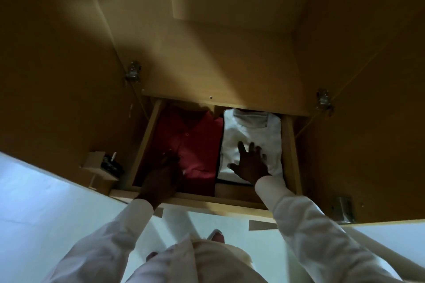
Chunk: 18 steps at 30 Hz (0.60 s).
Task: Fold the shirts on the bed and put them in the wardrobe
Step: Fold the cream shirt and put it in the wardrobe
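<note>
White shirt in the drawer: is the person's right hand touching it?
Touching. The head view shows the right hand spread flat on the white shirt.

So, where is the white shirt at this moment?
In the head view the white shirt lies folded in the right half of the open drawer, next to the red shirt, with the right hand resting flat on it.

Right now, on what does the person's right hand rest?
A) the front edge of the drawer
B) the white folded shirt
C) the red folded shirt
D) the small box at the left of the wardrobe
B: the right hand lies with spread fingers on the white folded shirt, in the right half of the drawer; the left hand is on the red shirt.
</note>
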{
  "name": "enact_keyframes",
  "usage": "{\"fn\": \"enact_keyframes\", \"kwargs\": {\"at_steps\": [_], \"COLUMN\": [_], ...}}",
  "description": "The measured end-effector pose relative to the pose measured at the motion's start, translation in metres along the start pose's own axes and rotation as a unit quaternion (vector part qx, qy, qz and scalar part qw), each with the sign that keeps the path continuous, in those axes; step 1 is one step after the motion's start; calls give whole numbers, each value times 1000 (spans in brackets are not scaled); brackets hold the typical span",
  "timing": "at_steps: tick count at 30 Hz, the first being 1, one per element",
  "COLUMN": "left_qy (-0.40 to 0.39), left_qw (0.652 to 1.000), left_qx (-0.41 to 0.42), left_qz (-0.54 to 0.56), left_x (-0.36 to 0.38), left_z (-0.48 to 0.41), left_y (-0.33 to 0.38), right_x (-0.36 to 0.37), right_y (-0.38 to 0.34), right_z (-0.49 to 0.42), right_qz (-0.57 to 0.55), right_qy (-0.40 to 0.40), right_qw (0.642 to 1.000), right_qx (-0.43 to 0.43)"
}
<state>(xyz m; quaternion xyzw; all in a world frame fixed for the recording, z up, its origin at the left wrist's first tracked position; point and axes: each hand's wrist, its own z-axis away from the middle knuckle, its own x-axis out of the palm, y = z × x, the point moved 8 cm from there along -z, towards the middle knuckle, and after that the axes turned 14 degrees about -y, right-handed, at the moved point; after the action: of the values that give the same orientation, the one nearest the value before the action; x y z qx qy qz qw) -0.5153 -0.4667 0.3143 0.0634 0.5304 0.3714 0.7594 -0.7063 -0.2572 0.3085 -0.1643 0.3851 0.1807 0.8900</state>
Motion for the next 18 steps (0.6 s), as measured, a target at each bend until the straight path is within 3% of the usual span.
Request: {"fn": "enact_keyframes", "kwargs": {"at_steps": [3,5,10,18], "left_qy": [15,22,55,64], "left_qw": [1000,999,997,997], "left_qx": [-1,9,24,19], "left_qz": [-11,-27,-38,-45], "left_x": [-1,-2,-2,-1], "left_z": [15,23,42,43], "left_y": [-11,-9,-14,-16], "right_x": [7,24,58,57], "right_y": [-78,-121,-157,-153], "right_z": [21,28,18,-32], "right_qz": [-71,-64,63,63], "right_qy": [25,-13,-17,-29], "right_qw": [977,966,969,983], "right_qx": [-201,-252,-239,-171]}}
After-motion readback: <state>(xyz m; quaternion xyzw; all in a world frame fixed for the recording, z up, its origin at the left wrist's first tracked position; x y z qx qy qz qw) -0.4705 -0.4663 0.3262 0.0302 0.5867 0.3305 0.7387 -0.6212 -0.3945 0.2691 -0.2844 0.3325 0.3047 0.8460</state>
